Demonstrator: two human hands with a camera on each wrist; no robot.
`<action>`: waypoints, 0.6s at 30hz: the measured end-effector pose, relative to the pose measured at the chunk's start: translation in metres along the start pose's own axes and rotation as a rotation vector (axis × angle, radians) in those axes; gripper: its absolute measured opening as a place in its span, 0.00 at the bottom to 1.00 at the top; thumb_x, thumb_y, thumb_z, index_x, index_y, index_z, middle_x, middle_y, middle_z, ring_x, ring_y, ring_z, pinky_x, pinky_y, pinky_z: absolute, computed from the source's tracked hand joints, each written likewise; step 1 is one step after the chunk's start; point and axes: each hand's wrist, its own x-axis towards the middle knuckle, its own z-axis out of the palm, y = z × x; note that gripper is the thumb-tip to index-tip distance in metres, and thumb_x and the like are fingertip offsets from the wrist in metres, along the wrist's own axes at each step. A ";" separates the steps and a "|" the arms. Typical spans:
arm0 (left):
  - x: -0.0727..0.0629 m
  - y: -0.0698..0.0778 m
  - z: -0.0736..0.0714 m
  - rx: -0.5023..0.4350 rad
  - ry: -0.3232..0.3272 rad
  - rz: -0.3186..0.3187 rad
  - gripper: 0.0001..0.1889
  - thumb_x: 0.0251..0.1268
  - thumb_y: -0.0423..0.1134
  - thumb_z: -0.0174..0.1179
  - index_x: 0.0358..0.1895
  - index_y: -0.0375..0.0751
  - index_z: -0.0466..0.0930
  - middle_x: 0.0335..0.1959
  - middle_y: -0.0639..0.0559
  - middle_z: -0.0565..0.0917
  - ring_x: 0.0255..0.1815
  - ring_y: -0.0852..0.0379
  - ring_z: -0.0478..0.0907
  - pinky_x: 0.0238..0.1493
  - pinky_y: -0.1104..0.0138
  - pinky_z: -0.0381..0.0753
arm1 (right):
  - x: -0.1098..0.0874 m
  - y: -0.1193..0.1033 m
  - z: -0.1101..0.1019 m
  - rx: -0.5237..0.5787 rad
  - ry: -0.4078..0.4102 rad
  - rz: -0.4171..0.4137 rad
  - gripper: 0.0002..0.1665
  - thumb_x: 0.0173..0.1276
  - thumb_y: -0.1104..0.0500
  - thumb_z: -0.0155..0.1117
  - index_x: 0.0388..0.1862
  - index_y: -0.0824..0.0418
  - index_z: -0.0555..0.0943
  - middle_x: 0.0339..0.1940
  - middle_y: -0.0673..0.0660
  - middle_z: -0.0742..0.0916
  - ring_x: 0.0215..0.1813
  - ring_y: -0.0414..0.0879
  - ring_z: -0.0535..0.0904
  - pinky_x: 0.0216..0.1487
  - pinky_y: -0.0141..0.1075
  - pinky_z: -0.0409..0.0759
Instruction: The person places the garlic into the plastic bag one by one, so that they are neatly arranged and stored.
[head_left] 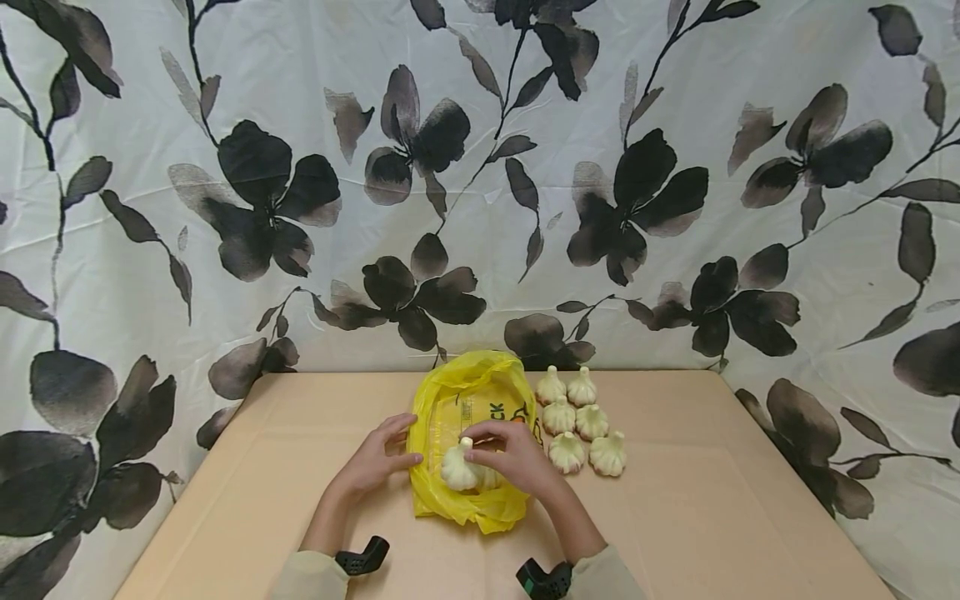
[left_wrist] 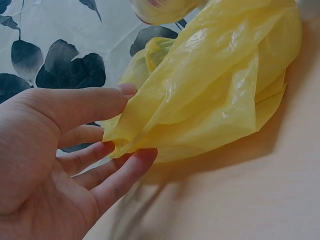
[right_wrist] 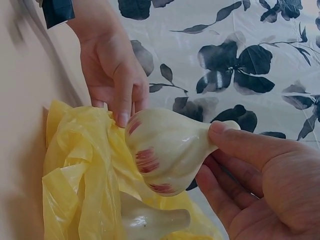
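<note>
A yellow plastic bag (head_left: pixel 491 515) lies on the table with its mouth spread wide. By its neck, my right hand (head_left: pixel 519 457) holds a garlic bulb (head_left: pixel 456 468) over the bag's opening; purple-red streaks mark its base in the right wrist view. Beneath it, a second garlic bulb (right_wrist: pixel 150 220) is partly inside the bag. On the bag's left side, my left hand (head_left: pixel 377 457) holds the edge between thumb and fingers. Several more garlic bulbs (head_left: pixel 592 422) stand in paired rows just right of the bag, necks up.
The light tan tabletop (head_left: pixel 712 508) extends on both sides of the bag. Behind it hangs a white cloth (head_left: pixel 525 250) printed with dark flowers. Black devices sit on both wrists.
</note>
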 end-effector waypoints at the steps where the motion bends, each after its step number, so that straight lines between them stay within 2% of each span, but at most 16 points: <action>1: 0.000 0.000 0.000 0.004 0.002 0.003 0.38 0.56 0.39 0.69 0.71 0.42 0.64 0.75 0.45 0.61 0.70 0.38 0.65 0.69 0.47 0.68 | 0.001 0.000 0.000 0.000 -0.001 0.001 0.15 0.63 0.67 0.65 0.49 0.70 0.82 0.47 0.66 0.86 0.50 0.58 0.84 0.51 0.33 0.83; 10: -0.002 0.001 -0.001 0.016 -0.002 0.019 0.38 0.57 0.40 0.69 0.71 0.41 0.64 0.75 0.45 0.60 0.70 0.37 0.66 0.69 0.46 0.67 | 0.012 0.033 0.008 0.012 0.025 0.006 0.15 0.63 0.62 0.67 0.49 0.62 0.84 0.47 0.59 0.87 0.50 0.52 0.84 0.52 0.35 0.84; 18: -0.002 0.002 -0.002 0.016 -0.008 0.029 0.39 0.57 0.40 0.69 0.71 0.40 0.63 0.75 0.44 0.60 0.70 0.37 0.66 0.68 0.46 0.68 | 0.017 0.039 0.012 0.050 0.027 -0.006 0.15 0.63 0.59 0.68 0.48 0.60 0.84 0.46 0.58 0.87 0.49 0.50 0.85 0.50 0.31 0.83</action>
